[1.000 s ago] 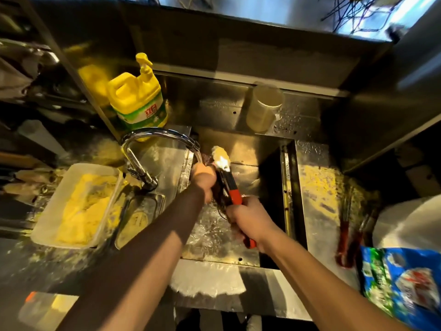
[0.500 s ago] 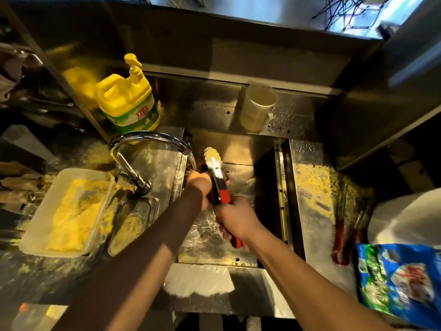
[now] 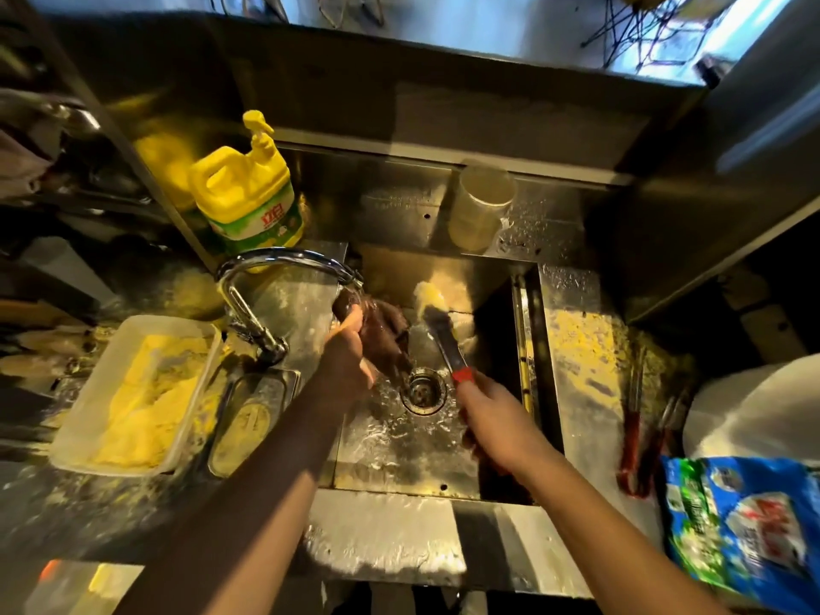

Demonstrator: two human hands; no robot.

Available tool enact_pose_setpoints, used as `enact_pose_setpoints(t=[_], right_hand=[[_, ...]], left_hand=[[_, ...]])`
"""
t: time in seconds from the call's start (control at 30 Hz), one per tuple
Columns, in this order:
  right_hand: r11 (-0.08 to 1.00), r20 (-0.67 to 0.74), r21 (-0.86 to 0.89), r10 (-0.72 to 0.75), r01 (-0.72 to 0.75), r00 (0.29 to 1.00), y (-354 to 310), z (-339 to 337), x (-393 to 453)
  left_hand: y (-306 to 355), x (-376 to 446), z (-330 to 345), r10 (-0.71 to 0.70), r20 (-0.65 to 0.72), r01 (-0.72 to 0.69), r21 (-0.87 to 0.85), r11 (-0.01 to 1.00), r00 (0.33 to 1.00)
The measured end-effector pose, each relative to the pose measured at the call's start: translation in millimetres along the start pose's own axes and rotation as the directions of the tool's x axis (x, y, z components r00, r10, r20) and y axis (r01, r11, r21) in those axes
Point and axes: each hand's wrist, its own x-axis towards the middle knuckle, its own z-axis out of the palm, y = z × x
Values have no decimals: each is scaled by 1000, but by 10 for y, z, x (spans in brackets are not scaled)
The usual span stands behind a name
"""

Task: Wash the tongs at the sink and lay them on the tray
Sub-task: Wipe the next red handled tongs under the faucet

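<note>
Tongs [image 3: 439,335] gripped by handle in right hand [image 3: 497,419], frame centre, batter-caked tips above sink [image 3: 399,463]. Left hand [image 3: 355,348] under faucet [image 3: 284,264], grip unclear. Tips best brought under stream, rubbed clean.

Two hands [image 3: 350,352] [image 3: 497,419], three tongs [image 3: 443,339] [image 3: 630,437] [image 3: 656,441], one faucet [image 3: 284,264], one detergent jug [image 3: 248,193].

Sink [image 3: 443,477] at centre, drain [image 3: 423,389] in its floor. Faucet [image 3: 284,264] arches in from the left rim; detergent bottle [image 3: 248,193] behind it. Container [image 3: 128,392] lies left of the sink; cup [image 3: 481,206] stands behind it (on the back ledge); bag [image 3: 750,526] lies right.
</note>
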Motion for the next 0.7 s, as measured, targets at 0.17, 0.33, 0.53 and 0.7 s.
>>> enact_pose_setpoints(t=[0.17,0.33,0.53,0.7], right_hand=[[920,-113,-380,-150,97,982,-45,124,90],[913,-51,-380,-180,148,982,-125,207,88],[998,154,-56,-14,23,988,-161,232,86],[998,191,60,-33,21,981,-124,375,5]], left_hand=[[2,-165,9,-104,63,113,-166,980,993],[-60,-314,11,-15,240,69,-215,974,971],[-79,-298,-47,-62,183,71,-44,996,981],[-57,-99,37,-101,-167,128,162,978,981]])
